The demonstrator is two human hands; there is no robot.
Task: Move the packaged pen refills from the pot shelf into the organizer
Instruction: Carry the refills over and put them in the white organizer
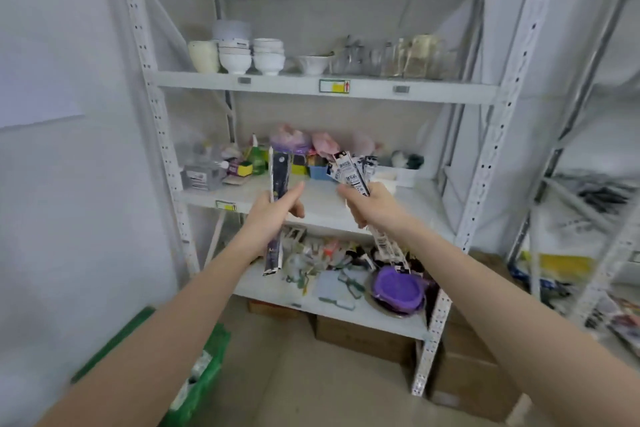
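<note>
Forearms reach in from the bottom edge toward the metal rack (483, 146). Left hand (273, 210) grips one long dark refill pack (278, 204) near its middle, upright, thumb stretched out along it. Right hand (369, 206) is curled round a fanned bundle of white refill packs (353, 172), with their tails hanging below the fist. Both lots are held in the air before the middle shelf (322, 201), not yet in any organizer. These packs look light, thin and somewhat floppy, with slick film that may slide, so a hold at mid-length seems safest. Print on the packs is too blurred to read. Farther back, white bowls (235, 59) and glass jars (412, 57) stand on the upper shelf, whose yellow edge label (334, 86) is illegible.
</note>
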